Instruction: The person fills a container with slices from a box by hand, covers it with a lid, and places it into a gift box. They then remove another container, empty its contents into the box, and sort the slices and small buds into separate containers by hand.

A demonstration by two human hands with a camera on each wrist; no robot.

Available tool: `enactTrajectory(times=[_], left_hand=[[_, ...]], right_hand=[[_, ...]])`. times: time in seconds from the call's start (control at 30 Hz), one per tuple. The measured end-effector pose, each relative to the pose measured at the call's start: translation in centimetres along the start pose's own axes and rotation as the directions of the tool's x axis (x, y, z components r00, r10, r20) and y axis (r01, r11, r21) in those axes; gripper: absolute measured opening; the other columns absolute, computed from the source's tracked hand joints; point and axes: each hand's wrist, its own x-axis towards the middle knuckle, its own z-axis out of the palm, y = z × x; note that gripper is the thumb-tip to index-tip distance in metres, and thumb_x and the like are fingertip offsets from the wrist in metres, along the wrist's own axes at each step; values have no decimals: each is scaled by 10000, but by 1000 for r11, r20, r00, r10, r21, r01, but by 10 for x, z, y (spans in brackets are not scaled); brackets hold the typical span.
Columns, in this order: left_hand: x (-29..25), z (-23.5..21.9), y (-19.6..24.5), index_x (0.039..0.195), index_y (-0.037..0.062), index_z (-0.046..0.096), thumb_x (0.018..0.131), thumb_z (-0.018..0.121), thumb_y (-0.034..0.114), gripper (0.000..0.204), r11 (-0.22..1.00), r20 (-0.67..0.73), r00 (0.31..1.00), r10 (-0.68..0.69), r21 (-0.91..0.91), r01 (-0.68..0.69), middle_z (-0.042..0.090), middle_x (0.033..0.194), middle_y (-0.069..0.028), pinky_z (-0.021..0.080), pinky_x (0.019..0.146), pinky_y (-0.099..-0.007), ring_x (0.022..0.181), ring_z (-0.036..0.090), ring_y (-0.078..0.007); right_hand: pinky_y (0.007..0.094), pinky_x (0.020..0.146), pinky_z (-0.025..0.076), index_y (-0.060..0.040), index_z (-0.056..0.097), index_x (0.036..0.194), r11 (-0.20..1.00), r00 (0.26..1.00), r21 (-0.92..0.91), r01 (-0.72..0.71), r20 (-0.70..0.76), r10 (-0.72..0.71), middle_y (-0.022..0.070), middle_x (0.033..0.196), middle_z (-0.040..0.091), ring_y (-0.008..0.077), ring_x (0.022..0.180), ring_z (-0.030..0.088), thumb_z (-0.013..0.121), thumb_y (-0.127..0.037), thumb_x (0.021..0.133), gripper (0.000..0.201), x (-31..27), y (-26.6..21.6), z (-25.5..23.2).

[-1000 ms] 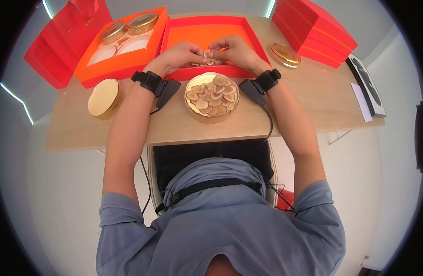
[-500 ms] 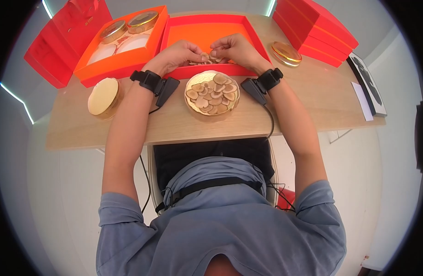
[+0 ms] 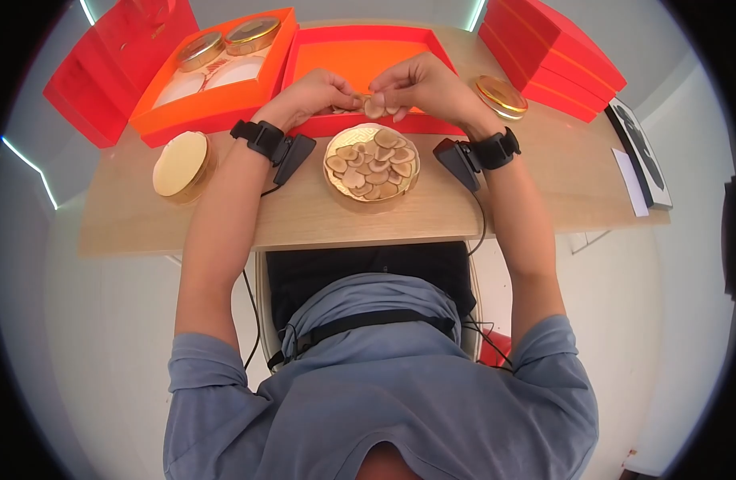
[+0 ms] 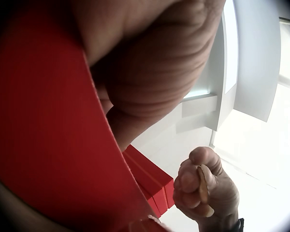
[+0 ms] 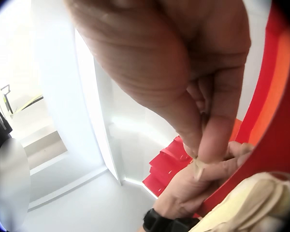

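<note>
Over the near wall of a red box [image 3: 328, 58] with an orange inside, both hands meet at the fingertips. My right hand [image 3: 434, 86] pinches thin pale dried slices with brown edges [image 3: 374, 108]; one such slice [image 4: 203, 186] shows edge-on in the left wrist view. Thumb and forefinger of my left hand [image 3: 314, 94] pinch at a slice beside them. More slices lie in the box, partly hidden behind its near wall. In front stands a round gold tin [image 3: 368, 206] heaped with the same slices [image 3: 378, 166].
A gold lidded tin [image 3: 181, 168] stands at the left, another [image 3: 501, 96] at the right. An orange box [image 3: 162, 120] with two gold tins and round recesses leans beside a red bag [image 3: 96, 88]. Red boxes [image 3: 544, 60] are stacked at back right, near a black-and-white box [image 3: 642, 152].
My right hand has lifted slightly and moved right and nearer, with slices now showing below its fingertips. The left hand has stayed nearly in place. The head view has shifted slightly.
</note>
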Motion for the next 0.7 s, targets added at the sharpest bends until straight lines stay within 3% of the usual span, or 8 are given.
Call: enactTrajectory(times=[0.13, 0.33, 0.43, 0.63, 0.7], left_hand=[[-1, 0, 1, 835, 82, 694, 818, 731, 130, 62, 1000, 2, 1000, 6, -1, -6, 641, 759, 36, 375, 596, -191, 678, 526, -34], [0, 0, 0, 823, 91, 690, 815, 727, 119, 47, 1000, 9, 1000, 28, -10, -27, 642, 760, 36, 376, 600, -191, 673, 526, -37], [0, 0, 0, 817, 91, 687, 812, 745, 135, 73, 999, 4, 1000, 31, -11, -31, 643, 756, 32, 374, 594, -188, 665, 523, -37], [1, 0, -1, 821, 80, 692, 788, 796, 173, 143, 999, 18, 999, 32, -35, -31, 645, 748, 23, 370, 585, -184, 653, 518, -37], [3, -1, -4, 824, 77, 695, 787, 795, 172, 143, 999, 20, 999, 34, -40, -34, 647, 748, 22, 369, 583, -184, 650, 516, -37]], right_hand=[[248, 617, 571, 56, 707, 996, 993, 999, -110, 29, 48, -24, 131, 871, 711, 153, 723, 682, 737, -28, 800, 216, -2, -2, 10], [247, 618, 580, 74, 699, 997, 980, 1000, -200, 5, 25, 0, 120, 853, 691, 148, 723, 682, 770, 3, 751, 266, 0, 1, 18], [251, 655, 580, 29, 719, 998, 973, 998, -226, 39, 48, -28, 83, 858, 698, 133, 761, 678, 756, -34, 789, 221, -1, 2, 14], [269, 708, 598, 55, 689, 1039, 980, 1000, -198, -20, -22, 16, 111, 897, 706, 157, 808, 691, 720, -23, 822, 233, -4, -4, 7], [271, 730, 596, 59, 685, 1039, 996, 1000, -87, -19, 15, 20, 115, 917, 707, 159, 817, 694, 684, 6, 833, 213, -1, 5, 2]])
